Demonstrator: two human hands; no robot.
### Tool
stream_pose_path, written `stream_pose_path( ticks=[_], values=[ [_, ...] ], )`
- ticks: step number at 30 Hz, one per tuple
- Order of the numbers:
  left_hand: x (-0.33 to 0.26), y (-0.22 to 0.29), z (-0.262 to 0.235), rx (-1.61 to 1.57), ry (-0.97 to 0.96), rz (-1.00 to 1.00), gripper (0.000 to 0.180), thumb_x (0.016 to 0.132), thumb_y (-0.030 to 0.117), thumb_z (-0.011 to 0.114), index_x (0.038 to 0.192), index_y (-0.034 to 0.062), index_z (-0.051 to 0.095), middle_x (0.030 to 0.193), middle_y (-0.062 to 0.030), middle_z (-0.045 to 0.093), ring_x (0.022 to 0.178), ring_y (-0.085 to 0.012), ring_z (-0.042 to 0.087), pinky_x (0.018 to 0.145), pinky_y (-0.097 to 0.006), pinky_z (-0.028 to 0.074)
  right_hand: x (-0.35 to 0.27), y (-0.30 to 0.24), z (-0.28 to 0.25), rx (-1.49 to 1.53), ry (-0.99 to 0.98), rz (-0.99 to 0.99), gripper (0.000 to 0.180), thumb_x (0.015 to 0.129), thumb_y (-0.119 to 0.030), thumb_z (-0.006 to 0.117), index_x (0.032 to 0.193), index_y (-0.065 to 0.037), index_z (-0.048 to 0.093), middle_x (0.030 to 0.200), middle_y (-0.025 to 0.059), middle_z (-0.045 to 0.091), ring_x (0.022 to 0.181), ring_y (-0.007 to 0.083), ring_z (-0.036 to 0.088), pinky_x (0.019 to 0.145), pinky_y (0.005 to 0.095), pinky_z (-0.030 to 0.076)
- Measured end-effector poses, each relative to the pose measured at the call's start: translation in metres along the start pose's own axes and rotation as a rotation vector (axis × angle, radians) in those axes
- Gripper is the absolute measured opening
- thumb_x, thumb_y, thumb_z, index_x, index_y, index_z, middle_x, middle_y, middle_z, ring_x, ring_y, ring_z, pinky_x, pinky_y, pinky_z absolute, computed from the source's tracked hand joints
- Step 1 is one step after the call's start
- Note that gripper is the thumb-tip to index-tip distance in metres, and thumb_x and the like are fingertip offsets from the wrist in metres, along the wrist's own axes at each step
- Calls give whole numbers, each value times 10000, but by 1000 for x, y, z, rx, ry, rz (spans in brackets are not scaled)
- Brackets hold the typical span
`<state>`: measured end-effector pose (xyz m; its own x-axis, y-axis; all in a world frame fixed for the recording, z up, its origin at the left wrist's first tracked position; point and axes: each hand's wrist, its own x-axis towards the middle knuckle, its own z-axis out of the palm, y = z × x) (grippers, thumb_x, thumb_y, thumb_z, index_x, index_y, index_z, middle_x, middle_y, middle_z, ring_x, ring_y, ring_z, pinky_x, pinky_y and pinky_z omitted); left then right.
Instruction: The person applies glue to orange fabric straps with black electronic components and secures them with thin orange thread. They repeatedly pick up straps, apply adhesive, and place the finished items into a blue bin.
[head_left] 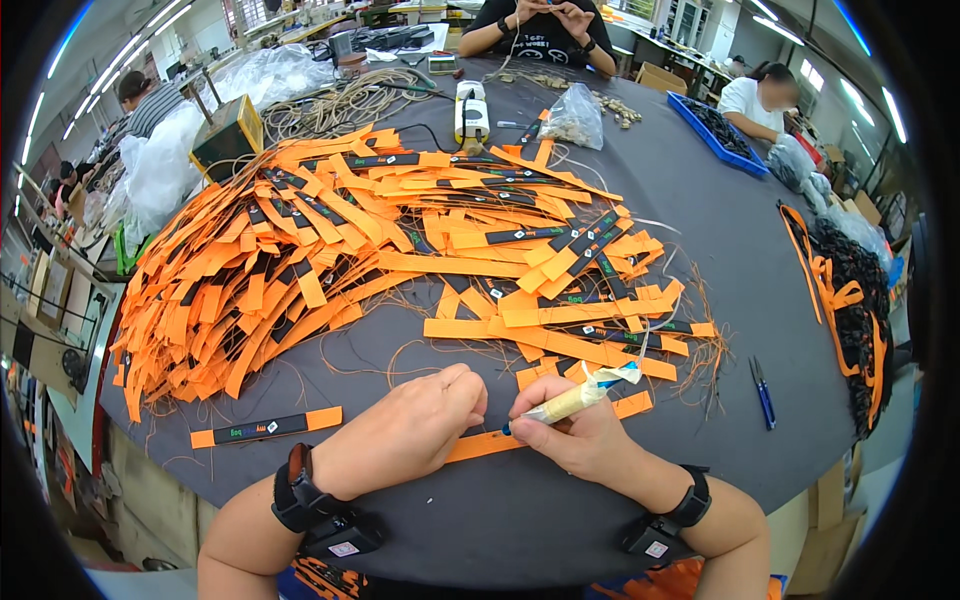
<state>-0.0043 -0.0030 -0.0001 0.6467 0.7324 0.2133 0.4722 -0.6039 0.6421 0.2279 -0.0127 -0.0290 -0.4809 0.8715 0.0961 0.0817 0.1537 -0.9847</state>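
Note:
An orange strap [482, 447] lies flat on the dark table in front of me. My left hand [415, 425] is closed over its left end, its fingertips curled under, so what they pinch is hidden. In my right hand [570, 430] is a pen-shaped tool [570, 402] with a tape-wrapped handle and a cord at its upper end. Its tip points down and left, close to the strap. Left of my left hand lies a single orange strap with a black printed middle [262, 429]. A large heap of such straps [230, 290] spreads beyond both hands.
Blue-handled snips [762, 393] lie at the right. Loose orange threads [708, 350] trail by the heap. Farther back are a white power strip [471, 112], a metal box [226, 138], a plastic bag [574, 117] and a blue tray [716, 132]. Other people sit around the table.

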Motion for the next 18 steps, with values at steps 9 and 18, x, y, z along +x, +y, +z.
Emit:
stream_pose_path(
  ticks=[9,18],
  values=[
    [2,1,1,-30,15,1,158,862,-21,641,920,8,497,867,-143,549,795,-362,580,685,-415,480,0,0,-1,-74,-7,-21,194,943,-206,710,983,-37,623,735,-22,546,621,49,469,544,226,358],
    [2,-1,2,-26,11,4,165,858,-30,641,915,8,490,862,-137,545,792,-356,578,681,-410,480,1,0,0,-93,-15,-21,192,943,-195,708,991,-30,622,759,-8,555,625,58,476,546,236,369]
  ],
)
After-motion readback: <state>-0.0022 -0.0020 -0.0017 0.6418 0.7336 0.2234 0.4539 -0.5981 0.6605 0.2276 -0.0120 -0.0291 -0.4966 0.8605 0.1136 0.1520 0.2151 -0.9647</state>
